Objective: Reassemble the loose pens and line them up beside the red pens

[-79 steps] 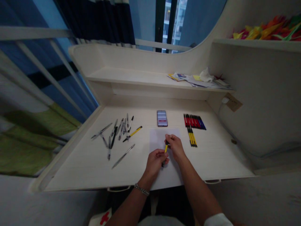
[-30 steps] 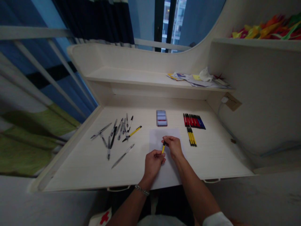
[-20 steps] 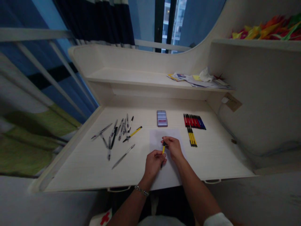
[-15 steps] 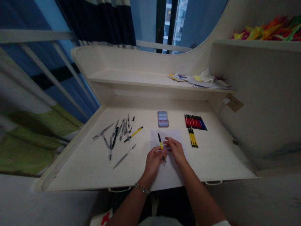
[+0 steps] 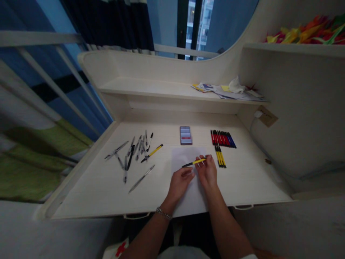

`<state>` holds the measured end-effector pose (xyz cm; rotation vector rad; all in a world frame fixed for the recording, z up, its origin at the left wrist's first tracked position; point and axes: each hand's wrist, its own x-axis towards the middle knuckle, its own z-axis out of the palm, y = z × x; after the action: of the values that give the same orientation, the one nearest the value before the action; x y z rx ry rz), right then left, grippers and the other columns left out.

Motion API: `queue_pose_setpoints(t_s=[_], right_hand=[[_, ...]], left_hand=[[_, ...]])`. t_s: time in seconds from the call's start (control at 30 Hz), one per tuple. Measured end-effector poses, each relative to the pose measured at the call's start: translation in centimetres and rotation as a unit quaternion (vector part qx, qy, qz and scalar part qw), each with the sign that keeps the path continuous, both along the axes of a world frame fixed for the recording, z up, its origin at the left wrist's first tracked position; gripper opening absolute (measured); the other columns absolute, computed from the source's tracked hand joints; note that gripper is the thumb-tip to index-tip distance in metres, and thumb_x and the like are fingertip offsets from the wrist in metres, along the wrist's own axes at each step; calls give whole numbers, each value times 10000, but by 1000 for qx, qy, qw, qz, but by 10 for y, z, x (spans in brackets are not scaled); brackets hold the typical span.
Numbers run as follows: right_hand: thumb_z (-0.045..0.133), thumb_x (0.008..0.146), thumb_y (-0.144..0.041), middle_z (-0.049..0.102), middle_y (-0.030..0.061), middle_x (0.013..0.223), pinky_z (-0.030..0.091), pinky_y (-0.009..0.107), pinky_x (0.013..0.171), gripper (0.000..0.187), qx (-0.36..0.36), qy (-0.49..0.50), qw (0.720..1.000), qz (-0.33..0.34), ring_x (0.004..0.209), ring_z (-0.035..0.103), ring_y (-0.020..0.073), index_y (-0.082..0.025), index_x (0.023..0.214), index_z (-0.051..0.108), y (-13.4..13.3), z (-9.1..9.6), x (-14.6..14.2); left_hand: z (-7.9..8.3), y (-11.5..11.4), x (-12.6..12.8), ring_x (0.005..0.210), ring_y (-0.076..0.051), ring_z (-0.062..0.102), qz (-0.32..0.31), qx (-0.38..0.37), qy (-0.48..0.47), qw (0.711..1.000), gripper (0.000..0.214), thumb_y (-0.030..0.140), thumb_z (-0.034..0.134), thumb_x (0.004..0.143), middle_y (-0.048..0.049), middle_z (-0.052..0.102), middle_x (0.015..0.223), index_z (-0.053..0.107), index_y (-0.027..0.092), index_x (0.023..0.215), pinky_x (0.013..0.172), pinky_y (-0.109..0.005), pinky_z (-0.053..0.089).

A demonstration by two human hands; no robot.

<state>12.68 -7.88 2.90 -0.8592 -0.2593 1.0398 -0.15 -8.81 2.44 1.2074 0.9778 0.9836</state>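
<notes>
My right hand (image 5: pixel 208 173) pinches a yellow and black pen (image 5: pixel 193 163) by its right end; the pen lies almost level, tip pointing left, just above a white sheet of paper (image 5: pixel 185 158). My left hand (image 5: pixel 181 181) rests on the paper beside it, fingers loosely curled, with nothing seen in them. Right of my right hand lie three yellow pens (image 5: pixel 220 157) side by side, and behind them a neat row of red, black and blue pens (image 5: pixel 222 139).
A loose scatter of grey and black pens (image 5: pixel 133 151), with one yellow pen (image 5: pixel 152 152), lies on the left of the white desk (image 5: pixel 94 180). A phone (image 5: pixel 185 135) lies behind the paper. Papers (image 5: pixel 229 91) sit on the shelf at the back right.
The yellow pen went from both hands, held upright, to my right hand alone. It swung round to lie level and moved right. My left hand let go and settled on the paper.
</notes>
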Motion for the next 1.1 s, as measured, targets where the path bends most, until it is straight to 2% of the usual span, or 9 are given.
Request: queue_pose_setpoints(t_s=[0.1,0.23,0.4,0.57,0.73,0.87,1.1], right_hand=[[607,789,-539,492,-59,596,473,272,601,279,32,23,999,-1,547,501,102,-268,802,539,16,6,28],[471,836,-577,326,-74,486,285,202,394,388,44,67,995,56,392,293,80,-224,679,503,25,6,48],[443,807,-439,280,-79,477,188,197,355,300,39,129,989,65,366,204,74,-210,613,457,27,2,49],[448,779,-484,309,-75,497,192,198,350,304,23,97,993,69,367,224,73,-218,633,450,28,2,52],[454,764,-430,300,-77,491,185,196,345,251,27,96,993,62,366,216,74,-221,626,440,30,0,55],[454,773,-491,313,-75,492,194,196,345,307,18,76,995,64,365,223,74,-222,627,449,31,-2,55],[492,790,-461,328,-72,479,207,183,334,304,41,108,991,66,361,232,67,-210,619,471,32,-5,56]], left_hand=[[-13,6,-19,917,-229,645,34,102,162,981,204,259,695,725,-65,717,993,724,223,923,899,-388,467],[-29,10,-35,981,-235,610,13,198,270,942,210,159,644,745,-62,700,1014,712,220,934,936,-419,441],[-37,6,-37,1032,-224,581,1,253,285,925,231,103,620,751,-62,676,1048,689,210,945,948,-422,439],[-35,5,-37,1030,-229,575,-5,253,291,923,229,96,632,742,-61,673,1045,685,207,935,949,-427,437],[-34,6,-37,1028,-230,570,-4,255,293,922,226,97,626,751,-62,672,1040,681,202,943,947,-419,436],[-34,6,-37,1027,-231,573,-7,256,293,921,235,94,622,748,-62,675,1035,684,207,945,944,-422,435],[-36,6,-38,1025,-239,570,-11,261,297,918,239,99,621,747,-71,670,1043,684,205,952,938,-425,431]])
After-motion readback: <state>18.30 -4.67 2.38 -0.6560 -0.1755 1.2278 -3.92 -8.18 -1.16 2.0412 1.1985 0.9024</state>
